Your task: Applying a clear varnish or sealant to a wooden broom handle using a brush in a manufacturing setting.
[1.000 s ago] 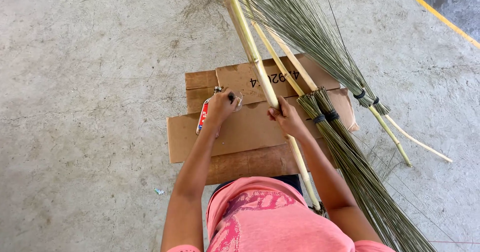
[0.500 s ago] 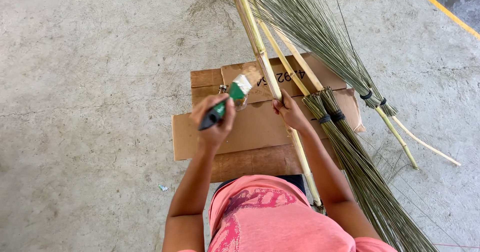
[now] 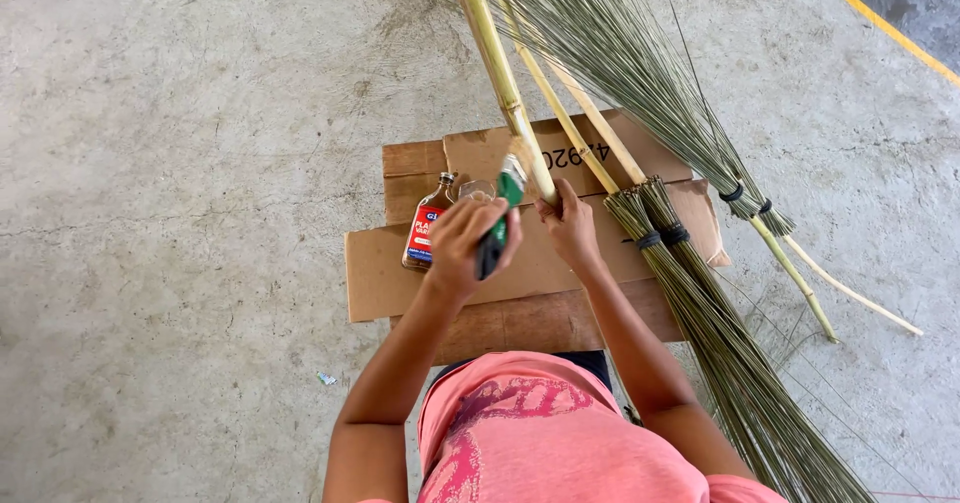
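Grey concrete floor [image 3: 170, 163] fills the view, marked with cracks and stains. Nearest the camera, a pink shirt [image 3: 540, 433] is seen, with both forearms stretched forward over a wooden board [image 3: 530, 325] and flattened cardboard [image 3: 390, 268] laid on the floor. A green-handled brush [image 3: 500, 218] is gripped in the left hand [image 3: 470, 248], the fingers curled tightly round the handle, the pale bristles pointing up and touching a bamboo pole [image 3: 500, 73]. That pole is clasped by the right hand [image 3: 570, 228], the fingers wrapped round it just beside the brush head. Left of the hands, a small brown bottle [image 3: 425, 225] with a red label is lying on the cardboard, and a small clear cap or jar, too blurred to be told apart, is seen just beside it. To the right, a bundle of thin green sticks [image 3: 720, 343] bound with black bands is laid across the cardboard edge. Farther off, two more poles and a second bundle [image 3: 640, 73] are spread on the floor. At the far corner, a yellow line [image 3: 880, 25] is painted.
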